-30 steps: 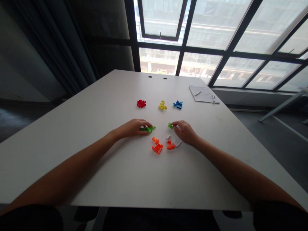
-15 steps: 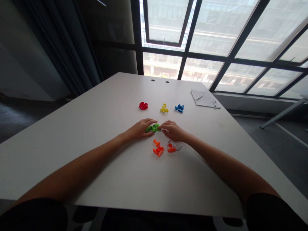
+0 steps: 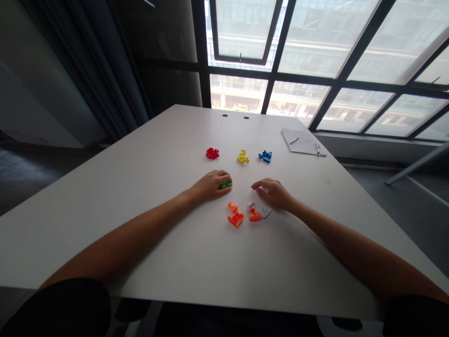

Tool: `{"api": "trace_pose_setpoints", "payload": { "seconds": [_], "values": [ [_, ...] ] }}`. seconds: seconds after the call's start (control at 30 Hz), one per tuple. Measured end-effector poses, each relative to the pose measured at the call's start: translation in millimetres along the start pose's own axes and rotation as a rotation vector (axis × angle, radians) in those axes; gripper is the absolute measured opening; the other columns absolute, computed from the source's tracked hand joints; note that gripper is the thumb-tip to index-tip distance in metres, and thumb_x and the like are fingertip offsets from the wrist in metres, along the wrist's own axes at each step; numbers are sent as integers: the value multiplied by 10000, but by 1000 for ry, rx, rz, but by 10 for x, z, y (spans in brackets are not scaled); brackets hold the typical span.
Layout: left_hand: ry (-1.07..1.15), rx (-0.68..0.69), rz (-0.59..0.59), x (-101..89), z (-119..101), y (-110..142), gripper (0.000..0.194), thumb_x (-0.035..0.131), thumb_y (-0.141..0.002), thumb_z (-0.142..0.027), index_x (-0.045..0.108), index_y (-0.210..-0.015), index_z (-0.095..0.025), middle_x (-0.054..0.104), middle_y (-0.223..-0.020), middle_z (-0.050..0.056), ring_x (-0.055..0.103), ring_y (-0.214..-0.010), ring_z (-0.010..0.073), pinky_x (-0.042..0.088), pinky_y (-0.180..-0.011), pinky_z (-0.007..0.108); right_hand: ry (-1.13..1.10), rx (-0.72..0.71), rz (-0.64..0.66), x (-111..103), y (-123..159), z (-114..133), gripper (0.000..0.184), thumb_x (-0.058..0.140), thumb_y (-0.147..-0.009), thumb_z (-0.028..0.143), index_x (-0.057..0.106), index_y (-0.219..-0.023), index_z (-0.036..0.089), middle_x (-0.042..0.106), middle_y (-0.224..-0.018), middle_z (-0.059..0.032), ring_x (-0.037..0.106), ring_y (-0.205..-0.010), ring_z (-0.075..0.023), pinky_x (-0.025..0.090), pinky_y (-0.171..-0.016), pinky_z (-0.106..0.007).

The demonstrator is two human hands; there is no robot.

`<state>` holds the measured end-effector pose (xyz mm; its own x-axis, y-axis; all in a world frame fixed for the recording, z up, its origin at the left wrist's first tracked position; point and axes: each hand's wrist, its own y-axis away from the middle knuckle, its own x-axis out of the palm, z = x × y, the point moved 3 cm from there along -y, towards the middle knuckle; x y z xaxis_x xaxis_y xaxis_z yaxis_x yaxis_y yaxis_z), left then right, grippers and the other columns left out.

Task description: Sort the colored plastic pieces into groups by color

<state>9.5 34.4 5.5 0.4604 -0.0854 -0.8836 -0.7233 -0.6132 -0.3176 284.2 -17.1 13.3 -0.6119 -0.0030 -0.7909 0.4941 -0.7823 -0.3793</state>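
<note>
My left hand [image 3: 211, 185] is curled over the green plastic pieces [image 3: 225, 185], which show only in part beneath its fingers. My right hand [image 3: 274, 192] is just above or on the table to the right, fingers and thumb apart with nothing visible between them. Orange pieces [image 3: 235, 219] lie in front of both hands. Beside them, closer to my right hand, are white or clear pieces [image 3: 265, 213] with another orange piece [image 3: 255, 216] among them.
Farther back lie a red pile [image 3: 212, 153], a yellow pile [image 3: 242, 157] and a blue pile [image 3: 265, 156]. Paper [image 3: 303, 142] with pens rests near the right edge of the white table [image 3: 157, 154]. Large windows stand behind.
My right hand has moved right, away from the green pieces. My left hand has closed farther over them, hiding more. The view has shifted slightly.
</note>
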Motion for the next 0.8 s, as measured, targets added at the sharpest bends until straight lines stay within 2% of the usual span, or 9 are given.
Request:
{"api": "trace_pose_setpoints", "payload": {
  "seconds": [0.2, 0.33, 0.5, 0.63, 0.7, 0.8],
  "values": [
    [-96, -55, -53, -192, 524, 43, 264, 601, -982, -418, 733, -1074, -208, 699, -1202, 125, 644, -1137, 280, 481, -1086, 425, -10, 9, 18, -55, 239, -28, 229, 571, -992, 224, 783, -1070, 258, 806, -1059, -79, 735, -1028, -263, 587, -955, -447],
    [-117, -113, -93, -264, 726, 6, 280, 616, -954, -437, 733, -1039, -198, 705, -1169, 127, 633, -1117, 289, 477, -1075, 438, -3, -25, 19, -46, 275, 13, 218, 577, -1007, 250, 781, -1082, 264, 804, -1107, -84, 726, -1078, -272, 572, -997, -472],
    [-209, -189, -101, -257, 785, -14, 323, 590, -957, -464, 736, -1099, -214, 718, -1200, 116, 635, -1111, 299, 491, -1059, 456, -21, -36, -16, -8, 283, 17, 215, 579, -1021, 253, 787, -1076, 251, 808, -1072, -90, 739, -1041, -261, 585, -963, -446],
    [-212, -177, -121, -245, 777, 22, 334, 590, -973, -476, 746, -1123, -222, 733, -1240, 104, 643, -1152, 309, 488, -1086, 466, -83, -15, -53, -34, 318, 10, 221, 579, -1040, 280, 781, -1121, 245, 798, -1080, -99, 746, -994, -248, 599, -909, -420],
    [-211, -159, -158, -255, 760, 41, 347, 599, -985, -481, 748, -1171, -229, 715, -1326, 100, 627, -1214, 317, 474, -1113, 476, -139, -68, -18, -72, 337, 51, 244, 573, -1054, 297, 768, -1195, 256, 788, -1144, -103, 740, -1043, -246, 599, -925, -414],
    [-238, -121, -248, -282, 675, 66, 355, 596, -1008, -461, 743, -1238, -235, 679, -1412, 99, 592, -1276, 327, 452, -1137, 499, -202, -238, 117, -125, 368, 172, 361, 536, -1078, 301, 685, -1405, 276, 738, -1348, -114, 677, -1245, -261, 549, -1064, -452]
  ]
}}
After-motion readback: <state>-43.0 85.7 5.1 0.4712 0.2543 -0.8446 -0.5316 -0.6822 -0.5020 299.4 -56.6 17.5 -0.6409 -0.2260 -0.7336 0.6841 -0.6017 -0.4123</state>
